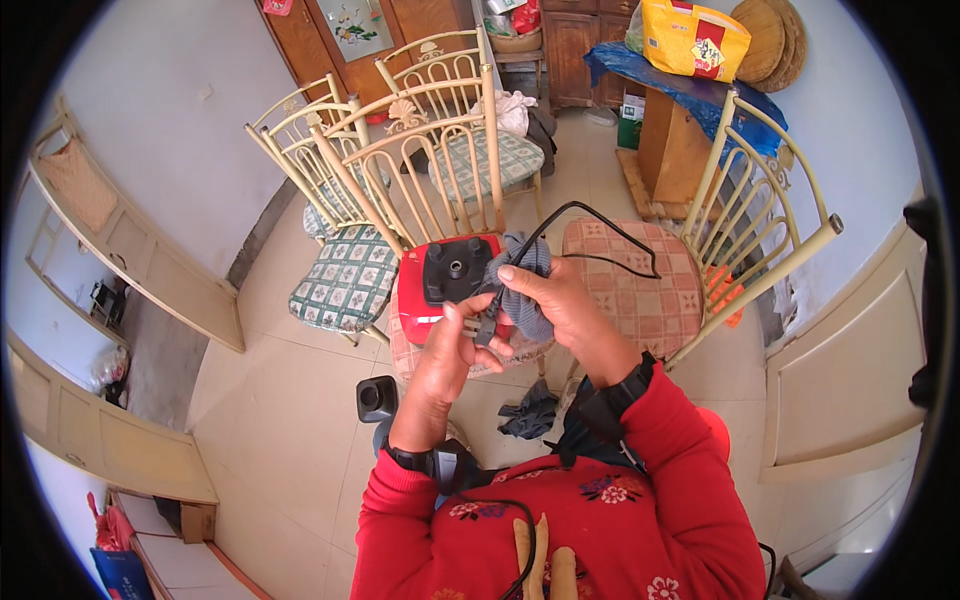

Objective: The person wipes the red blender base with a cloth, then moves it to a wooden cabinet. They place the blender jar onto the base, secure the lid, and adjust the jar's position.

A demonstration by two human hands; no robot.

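Observation:
In front of me a red appliance base (415, 290) with a black top sits on a patterned chair cushion. My right hand (562, 300) is closed round a bunched grey cloth (527, 318), thumb on top. A black power cord (575, 205) runs out of the cloth, loops over the cushion on the right and bends back. My left hand (447, 355) pinches the dark plug (486, 326) at the cord's end, its prongs toward the left. The cloth touches the cord close to the plug. Both hands are just at the base's right front edge.
A chair with a pink checked seat (640, 300) stands at the right. Several cream metal chairs (345, 275) stand ahead and left. On the floor are a black square container (377, 398) and a dark cloth (530, 412). A yellow bag (692, 42) rests on a blue-covered table.

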